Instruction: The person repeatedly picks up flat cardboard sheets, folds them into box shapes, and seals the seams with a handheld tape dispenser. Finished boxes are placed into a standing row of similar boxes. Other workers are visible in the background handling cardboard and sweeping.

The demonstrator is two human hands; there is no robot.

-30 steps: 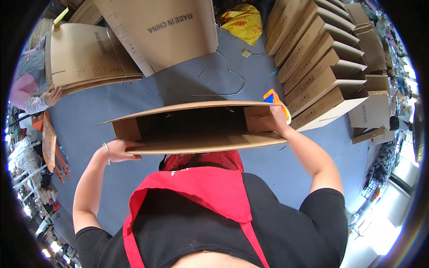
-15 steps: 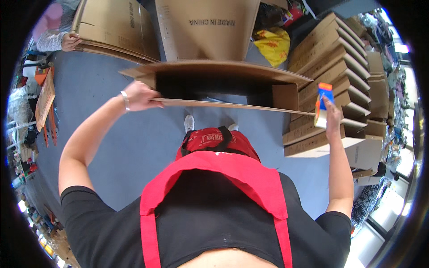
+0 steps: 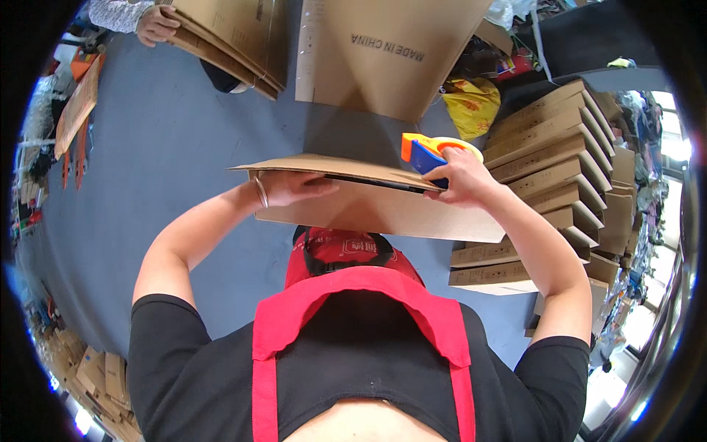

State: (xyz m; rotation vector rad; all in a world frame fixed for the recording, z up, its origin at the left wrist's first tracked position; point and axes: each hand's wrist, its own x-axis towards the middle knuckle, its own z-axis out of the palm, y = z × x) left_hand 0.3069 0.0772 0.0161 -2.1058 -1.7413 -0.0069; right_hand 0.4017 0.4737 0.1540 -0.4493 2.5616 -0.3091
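A brown cardboard carton (image 3: pixel 383 215) stands in front of me, its long top flaps drawn nearly together with a narrow dark gap between them. My left hand (image 3: pixel 294 187) lies along the left part of the gap, fingers stretched out over the near flap and partly under the edge of the far one. Near the right end of the gap, my right hand (image 3: pixel 465 178) is closed around a blue and orange tape dispenser (image 3: pixel 426 156) with a roll of pale yellowish tape. Its fingertips also touch the flap edges.
Flat cartons (image 3: pixel 236 29) lean at the far left, where another person's hand (image 3: pixel 157 26) rests on them. A large carton (image 3: pixel 390 51) stands beyond mine, with a yellow bag (image 3: pixel 471 107) beside it. Several long cartons (image 3: pixel 552 158) are stacked on the right. A red apron (image 3: pixel 353 258) hangs before me.
The carton's wide open top has been brought almost closed. My left hand moved inward from the left corner, and my right hand brought the tape dispenser leftward onto the flaps.
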